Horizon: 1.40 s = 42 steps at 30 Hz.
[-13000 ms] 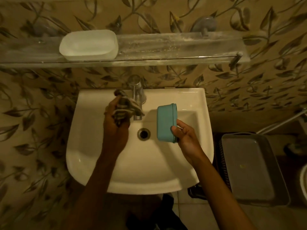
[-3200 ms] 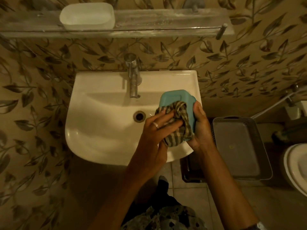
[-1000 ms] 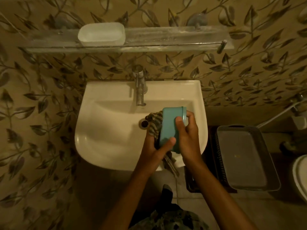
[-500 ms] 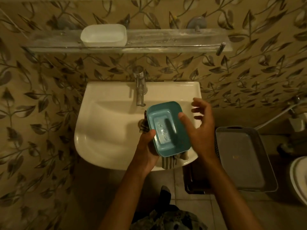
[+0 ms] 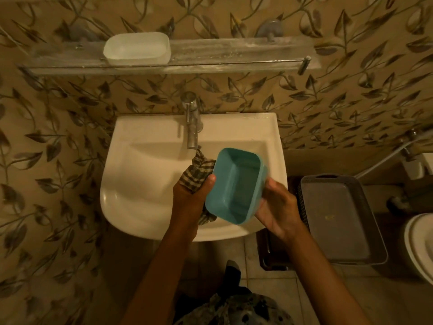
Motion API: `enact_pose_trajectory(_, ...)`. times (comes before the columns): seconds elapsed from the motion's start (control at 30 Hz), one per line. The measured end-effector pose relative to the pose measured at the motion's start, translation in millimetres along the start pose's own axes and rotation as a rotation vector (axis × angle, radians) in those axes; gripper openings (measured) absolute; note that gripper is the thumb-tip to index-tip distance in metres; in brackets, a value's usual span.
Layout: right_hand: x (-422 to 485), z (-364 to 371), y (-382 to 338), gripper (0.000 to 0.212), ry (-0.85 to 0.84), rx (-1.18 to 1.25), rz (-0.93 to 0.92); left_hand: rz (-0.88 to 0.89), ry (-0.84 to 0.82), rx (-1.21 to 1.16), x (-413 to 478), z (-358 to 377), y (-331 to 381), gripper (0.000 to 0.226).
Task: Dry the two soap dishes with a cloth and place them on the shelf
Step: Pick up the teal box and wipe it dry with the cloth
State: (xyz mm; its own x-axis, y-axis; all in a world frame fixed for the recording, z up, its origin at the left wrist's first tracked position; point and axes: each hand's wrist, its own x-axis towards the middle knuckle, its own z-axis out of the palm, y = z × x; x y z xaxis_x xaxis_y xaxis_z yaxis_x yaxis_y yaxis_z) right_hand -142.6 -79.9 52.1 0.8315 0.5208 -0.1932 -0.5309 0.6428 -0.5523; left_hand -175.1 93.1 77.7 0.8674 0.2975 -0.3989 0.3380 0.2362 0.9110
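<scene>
Sink (image 5: 145, 184) sits under the glass shelf (image 5: 234, 59), where the white soap dish (image 5: 137, 49) rests. Above it the teal soap dish (image 5: 236, 186) faces up, right hand (image 5: 278, 207) gripping its right side, left hand (image 5: 189, 195) gripping its left side together with the checked cloth (image 5: 196, 172)
</scene>
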Motion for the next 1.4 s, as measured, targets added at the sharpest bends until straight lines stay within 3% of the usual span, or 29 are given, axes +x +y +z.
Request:
enact_pose_trajectory(0.07,-0.8,-1.3,6.6,0.072,0.020,-0.042,0.005,0.043,0.015,0.089,-5.5,3.2,3.2,0.009)
enact_pose_trajectory(0.17,-0.7,-3.8,14.4,0.062,0.090,0.040,0.016,0.159,0.016,0.215,-11.7,10.7,6.8,0.009)
enact_pose_trajectory(0.4,-1.2,-6.3,5.2,0.052,-0.009,0.219,-0.012,0.213,0.130,0.126,-13.7,14.1,45.0,0.015)
enact_pose_trajectory(0.47,0.6,-5.7,2.1,0.066,0.028,0.207,-0.012,0.335,0.217,0.174,-15.8,14.9,63.6,0.013)
enact_pose_trajectory(0.53,3.0,-4.6,-0.1,0.062,0.083,0.165,-0.024,0.583,0.261,0.282,-19.2,14.7,82.5,0.012)
enact_pose_trajectory(0.6,5.5,-2.4,1.8,0.048,0.094,0.123,-0.023,0.759,0.164,0.408,-25.7,22.0,87.5,0.014)
enact_pose_trajectory(0.67,5.5,5.4,5.8,0.044,0.127,0.088,-0.024,0.753,-0.052,0.593,-35.9,41.8,76.2,0.023)
enact_pose_trajectory(0.7,5.6,7.9,7.0,0.046,0.163,0.084,-0.030,0.723,-0.132,0.795,-41.4,54.1,65.3,0.038)
enact_pose_trajectory(0.77,6.4,8.4,8.4,0.052,0.145,0.070,-0.045,0.686,-0.090,1.252,-41.8,71.7,41.4,0.059)
enact_pose_trajectory(0.83,5.6,8.5,8.8,0.054,0.152,0.011,-0.036,0.675,-0.157,1.475,-29.4,73.6,30.8,0.048)
enact_pose_trajectory(0.9,4.9,1.4,10.2,0.060,0.179,0.029,-0.012,0.671,-0.311,1.571,-15.1,66.0,27.5,0.034)
enact_pose_trajectory(1.0,-0.3,-10.8,4.1,0.063,0.176,0.040,-0.057,0.624,-0.548,1.549,-14.1,60.1,23.8,0.038)
enact_pose_trajectory(1.13,-3.0,-14.3,2.5,0.071,0.223,-0.156,0.002,0.331,-0.873,1.481,-18.2,43.4,27.3,0.040)
enact_pose_trajectory(1.23,-2.0,-16.8,5.7,0.068,0.248,-0.098,-0.014,0.397,-0.782,1.396,-14.6,38.8,22.3,0.043)
enact_pose_trajectory(1.33,3.8,-9.1,1.4,0.061,0.220,-0.033,-0.020,0.749,-0.565,1.356,-11.1,45.7,10.0,0.048)
enact_pose_trajectory(1.4,6.0,-4.1,5.8,0.062,0.226,-0.011,0.010,0.793,-0.434,1.397,-0.8,53.1,9.3,0.042)
